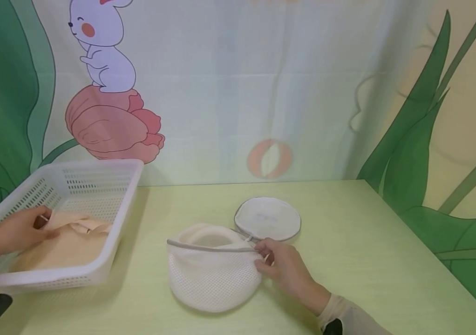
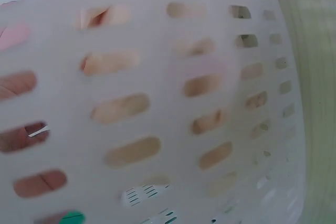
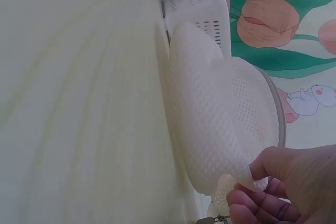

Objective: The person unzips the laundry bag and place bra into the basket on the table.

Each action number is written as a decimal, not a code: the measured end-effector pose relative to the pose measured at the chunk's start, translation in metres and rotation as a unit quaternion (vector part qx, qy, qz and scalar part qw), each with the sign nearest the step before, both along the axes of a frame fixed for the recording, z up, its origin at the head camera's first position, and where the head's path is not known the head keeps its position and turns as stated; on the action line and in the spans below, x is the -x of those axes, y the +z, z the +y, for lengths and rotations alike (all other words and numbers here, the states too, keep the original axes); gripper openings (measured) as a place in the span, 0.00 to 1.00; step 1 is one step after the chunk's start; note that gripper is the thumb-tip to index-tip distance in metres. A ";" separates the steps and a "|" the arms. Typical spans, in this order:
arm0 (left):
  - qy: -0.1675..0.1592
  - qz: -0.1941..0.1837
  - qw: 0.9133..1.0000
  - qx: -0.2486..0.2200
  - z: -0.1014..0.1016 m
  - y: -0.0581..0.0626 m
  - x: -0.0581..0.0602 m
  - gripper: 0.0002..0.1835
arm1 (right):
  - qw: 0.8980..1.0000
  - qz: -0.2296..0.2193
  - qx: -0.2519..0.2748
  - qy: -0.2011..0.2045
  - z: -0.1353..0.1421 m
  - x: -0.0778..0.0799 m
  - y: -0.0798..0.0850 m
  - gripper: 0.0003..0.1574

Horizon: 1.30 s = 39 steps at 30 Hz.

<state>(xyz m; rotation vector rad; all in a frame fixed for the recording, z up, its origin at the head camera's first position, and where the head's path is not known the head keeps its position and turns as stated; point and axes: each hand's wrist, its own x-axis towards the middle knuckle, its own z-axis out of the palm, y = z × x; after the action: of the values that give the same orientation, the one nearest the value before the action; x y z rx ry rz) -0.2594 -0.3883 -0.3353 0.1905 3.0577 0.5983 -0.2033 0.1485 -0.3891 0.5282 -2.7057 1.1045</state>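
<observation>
A white mesh laundry bag (image 1: 214,279) with grey trim stands on the table, its mouth unzipped. Its round lid (image 1: 268,218) lies folded back behind it. At the bag's right edge, my right hand (image 1: 284,267) pinches the rim between thumb and fingers; close up in the right wrist view, the thumb presses on the mesh (image 3: 210,114) near a zipper pull (image 3: 212,220). Over in the white basket (image 1: 108,246), my left hand (image 1: 22,230) pinches a beige cloth (image 1: 64,246) by its upper left part. The basket wall (image 2: 168,98) mostly hides that hand from the left wrist camera.
The slotted basket takes up the left side of the pale green table (image 1: 368,260). Behind the table hangs a printed curtain (image 1: 221,93) with a rabbit and flowers. The table's right edge slants away on the right.
</observation>
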 end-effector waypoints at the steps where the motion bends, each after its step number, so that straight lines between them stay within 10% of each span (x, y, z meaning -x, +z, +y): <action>1: 0.000 0.004 1.000 0.003 0.000 0.001 0.000 0.20 | 1.000 0.002 0.000 0.002 0.000 0.000 0.000 0.11; 16: -0.004 -0.020 1.000 -0.009 0.002 0.014 -0.006 0.26 | 1.000 0.015 -0.021 0.008 0.001 0.001 0.001 0.12; 39: -0.044 0.080 0.996 -0.024 0.045 0.042 -0.024 0.19 | 0.999 0.040 -0.030 0.015 0.001 0.002 0.005 0.15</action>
<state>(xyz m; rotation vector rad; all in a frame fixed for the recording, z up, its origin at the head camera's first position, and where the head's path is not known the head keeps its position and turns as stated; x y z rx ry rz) -0.2353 -0.3438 -0.2933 0.3904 3.1680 0.6835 -0.2049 0.1493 -0.3837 0.6105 -2.6760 0.9898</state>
